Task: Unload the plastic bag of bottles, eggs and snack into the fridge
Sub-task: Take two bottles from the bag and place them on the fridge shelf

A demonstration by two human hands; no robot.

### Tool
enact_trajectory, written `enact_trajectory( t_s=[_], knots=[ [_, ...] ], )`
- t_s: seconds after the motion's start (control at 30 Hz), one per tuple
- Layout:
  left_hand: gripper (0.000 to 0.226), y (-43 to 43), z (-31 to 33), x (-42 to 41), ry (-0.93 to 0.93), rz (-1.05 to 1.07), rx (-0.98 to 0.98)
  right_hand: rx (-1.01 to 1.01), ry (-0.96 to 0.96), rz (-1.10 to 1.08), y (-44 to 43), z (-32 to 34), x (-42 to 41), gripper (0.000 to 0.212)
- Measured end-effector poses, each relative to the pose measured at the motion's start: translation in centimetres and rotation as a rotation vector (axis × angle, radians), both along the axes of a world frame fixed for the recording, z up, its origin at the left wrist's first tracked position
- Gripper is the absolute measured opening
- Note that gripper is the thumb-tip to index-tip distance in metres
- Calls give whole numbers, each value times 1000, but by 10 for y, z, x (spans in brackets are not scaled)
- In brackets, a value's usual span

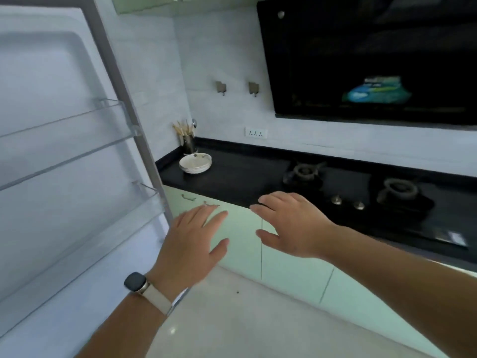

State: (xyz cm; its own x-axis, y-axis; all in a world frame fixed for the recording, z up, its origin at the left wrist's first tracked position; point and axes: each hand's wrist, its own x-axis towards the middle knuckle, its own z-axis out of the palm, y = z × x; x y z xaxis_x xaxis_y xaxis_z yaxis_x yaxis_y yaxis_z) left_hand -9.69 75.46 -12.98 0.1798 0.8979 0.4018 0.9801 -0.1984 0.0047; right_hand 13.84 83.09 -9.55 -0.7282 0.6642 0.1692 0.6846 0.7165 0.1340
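Plastic bag out of view; fridge door open, left hand and right hand empty.
The door stands just left of the left hand, its clear door shelves facing the person. Both hands hover with fingers spread, gripping nothing; the black desk lies beyond them. Best, probably, to fetch the bag first, then stand its bottles upright in those shelves.

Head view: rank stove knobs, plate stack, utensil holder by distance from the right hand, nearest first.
1. Stove knobs, just right of the right hand.
2. Plate stack, far left on the counter.
3. Utensil holder, behind the plates, in the corner.
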Motion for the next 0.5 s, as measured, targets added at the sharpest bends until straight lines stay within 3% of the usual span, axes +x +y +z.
enact_trajectory(
  t_s=[0.2,0.5],
  knots=[
    [55,-6,-29,45,-64,-140,-40,-29,-65,-191,-54,-22,62,60],
    [54,-9,-12,153,-8,-366,-16,60,-42,-364,-102,-9,165,56]
  ],
)
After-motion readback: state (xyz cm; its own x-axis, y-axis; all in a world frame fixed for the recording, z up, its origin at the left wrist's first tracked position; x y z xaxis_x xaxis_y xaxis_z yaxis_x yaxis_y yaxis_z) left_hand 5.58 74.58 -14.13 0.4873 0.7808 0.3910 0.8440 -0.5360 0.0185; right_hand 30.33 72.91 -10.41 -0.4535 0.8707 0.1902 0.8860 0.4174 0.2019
